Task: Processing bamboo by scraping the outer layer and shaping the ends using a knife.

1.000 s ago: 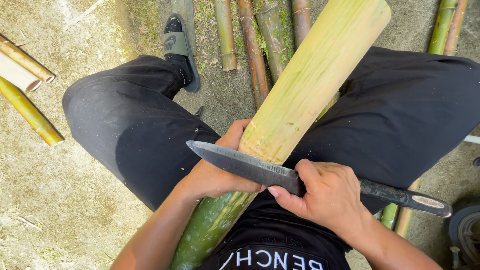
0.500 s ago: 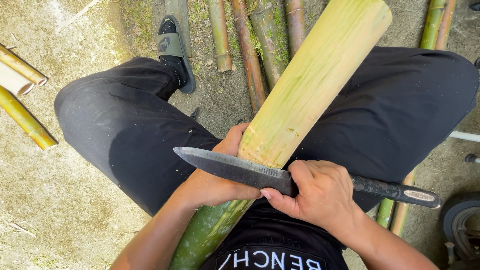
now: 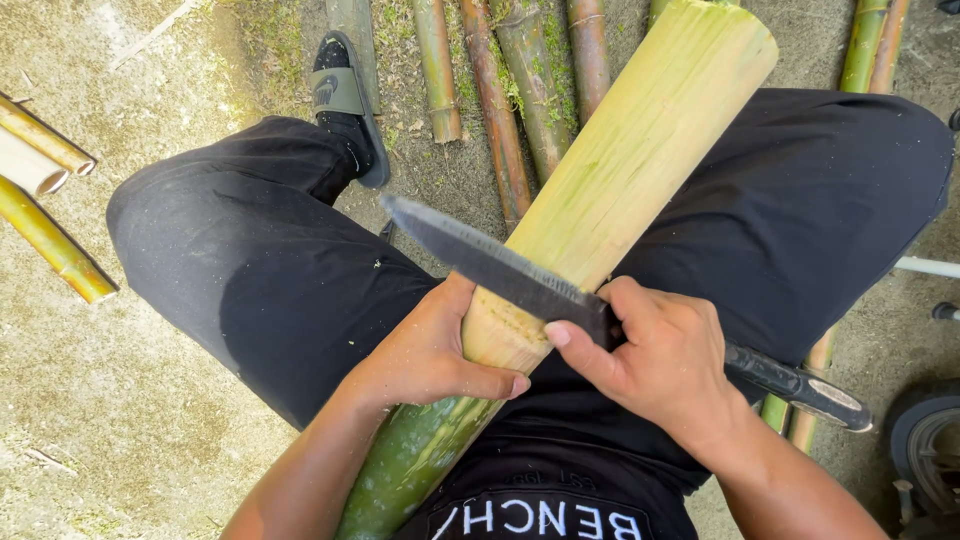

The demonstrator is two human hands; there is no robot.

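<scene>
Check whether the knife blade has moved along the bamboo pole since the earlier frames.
Yes. The knife blade has slid up the bamboo pole, away from the left hand gripping it, towards the peeled far end.

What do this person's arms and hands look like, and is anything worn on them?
Both forearms are bare: no sleeves reach into view. The left hand and the right hand have no gloves, rings, watch or bands that can be seen. The fingers have short nails, and pale dust or fine shavings speckle the back of the left hand. Below them are black trousers.
</scene>
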